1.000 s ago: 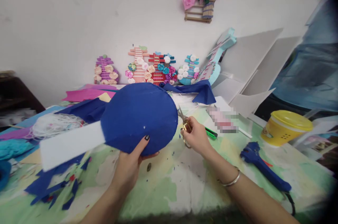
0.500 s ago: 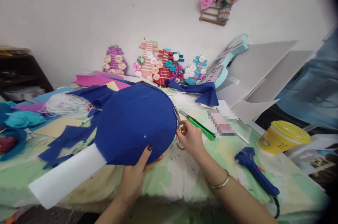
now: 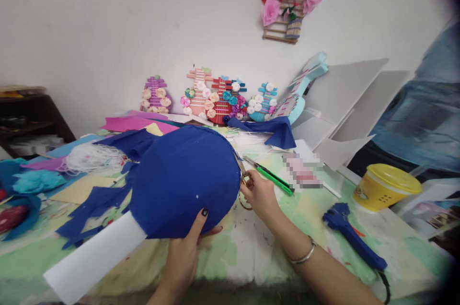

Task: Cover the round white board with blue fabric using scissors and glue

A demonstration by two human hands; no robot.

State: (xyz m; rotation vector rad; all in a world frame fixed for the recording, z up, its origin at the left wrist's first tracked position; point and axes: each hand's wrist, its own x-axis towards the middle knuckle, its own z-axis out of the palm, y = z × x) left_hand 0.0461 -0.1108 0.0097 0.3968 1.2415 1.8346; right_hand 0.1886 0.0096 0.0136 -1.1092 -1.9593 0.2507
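Note:
A large rounded panel (image 3: 179,180) covered in dark blue, with a white strip (image 3: 95,257) jutting from its lower left, is held above the table. My left hand (image 3: 192,247) grips its lower edge, thumb on top and fingers underneath. In my right hand (image 3: 260,194) is a pair of gold-handled scissors (image 3: 241,166), closed in my fingers, with the blades along the panel's right edge. A green utility knife (image 3: 275,178) lies just beyond my right hand.
A blue glue gun (image 3: 354,238) and a yellow tub (image 3: 388,187) stand at the right. Blue scraps (image 3: 95,204) and white string (image 3: 93,156) lie left. Decorated instrument shapes (image 3: 223,101) and white boards (image 3: 352,94) are at the back.
The view has tilted up a little, so the wall ornament and table items sit lower. Both hands keep their holds, and the scissors remain at the panel's right edge.

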